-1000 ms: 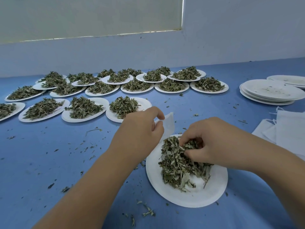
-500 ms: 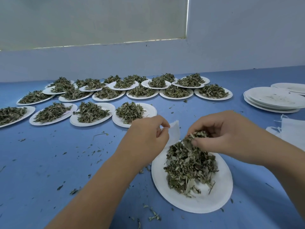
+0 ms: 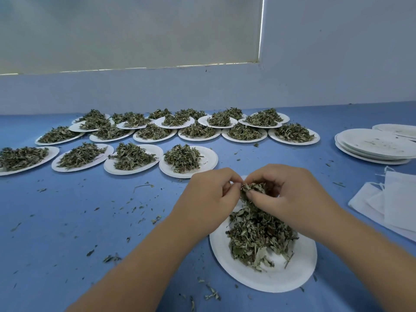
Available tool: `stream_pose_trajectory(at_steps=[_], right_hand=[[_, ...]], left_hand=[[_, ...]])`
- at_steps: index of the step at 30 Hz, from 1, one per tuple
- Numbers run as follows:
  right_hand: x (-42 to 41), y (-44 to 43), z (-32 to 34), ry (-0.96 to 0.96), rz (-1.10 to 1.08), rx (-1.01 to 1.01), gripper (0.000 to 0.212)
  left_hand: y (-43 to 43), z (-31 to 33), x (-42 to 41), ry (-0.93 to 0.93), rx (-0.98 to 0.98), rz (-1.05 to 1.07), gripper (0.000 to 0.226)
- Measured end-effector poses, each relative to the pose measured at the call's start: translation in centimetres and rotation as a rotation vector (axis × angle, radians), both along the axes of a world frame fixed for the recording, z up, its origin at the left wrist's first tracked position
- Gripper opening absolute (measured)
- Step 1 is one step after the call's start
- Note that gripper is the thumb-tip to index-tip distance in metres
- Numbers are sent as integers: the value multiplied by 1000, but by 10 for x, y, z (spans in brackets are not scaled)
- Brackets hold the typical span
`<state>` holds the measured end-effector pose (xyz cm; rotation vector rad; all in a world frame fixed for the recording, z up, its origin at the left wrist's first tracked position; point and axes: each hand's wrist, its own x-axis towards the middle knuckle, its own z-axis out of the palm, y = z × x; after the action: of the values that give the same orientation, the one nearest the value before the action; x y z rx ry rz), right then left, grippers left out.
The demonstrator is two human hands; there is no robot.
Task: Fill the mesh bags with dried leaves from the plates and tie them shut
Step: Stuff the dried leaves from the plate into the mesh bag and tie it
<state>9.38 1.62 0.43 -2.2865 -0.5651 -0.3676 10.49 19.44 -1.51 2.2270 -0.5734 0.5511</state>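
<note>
Dried leaves (image 3: 258,233) heaped on the near plate (image 3: 270,280); filling step in hand, judged early, pile large. Right hand (image 3: 290,194) pinches a tuft against the left hand (image 3: 211,194), whose curled fingers hide the mesh bag, so its grip cannot be told. Next move calls for feeding the tuft into the bag mouth without spilling.

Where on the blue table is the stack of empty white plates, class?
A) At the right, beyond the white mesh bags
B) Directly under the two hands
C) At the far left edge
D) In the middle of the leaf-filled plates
A: the stack of empty plates sits at the right side, just behind the white mesh bags, apart from the leaf-filled plates spread to the left.
</note>
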Motion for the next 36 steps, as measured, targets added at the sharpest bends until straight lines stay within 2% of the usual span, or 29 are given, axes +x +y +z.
stream_pose_trajectory(at_steps=[6,10,17,21,24,29,33,36], right_hand=[[-3,4,-2,11,-26,8,32],[-1,3,-5,-29,-90,27,25],[1,6,-6,-92,-53,-65,18],[-2,5,-4,-79,-27,-2,26],[-3,4,-3,-107,-14,54,22],[-3,7,-6,-165,-23,-30,12],[-1,9,-12,-153,-63,-38,12],[-2,12,-12,-150,-92,-16,25]], left_hand=[[0,-1,0,78,-130,35,14],[-1,-2,2,114,-169,44,16],[-6,-6,0,128,-164,13,15],[-5,-7,1,140,-174,22,14],[-5,-7,0,133,-181,11,14],[-4,-6,-3,105,-182,-12,15],[-4,-7,-5,107,-211,-33,18],[-5,-6,-7,115,-219,-41,19]])
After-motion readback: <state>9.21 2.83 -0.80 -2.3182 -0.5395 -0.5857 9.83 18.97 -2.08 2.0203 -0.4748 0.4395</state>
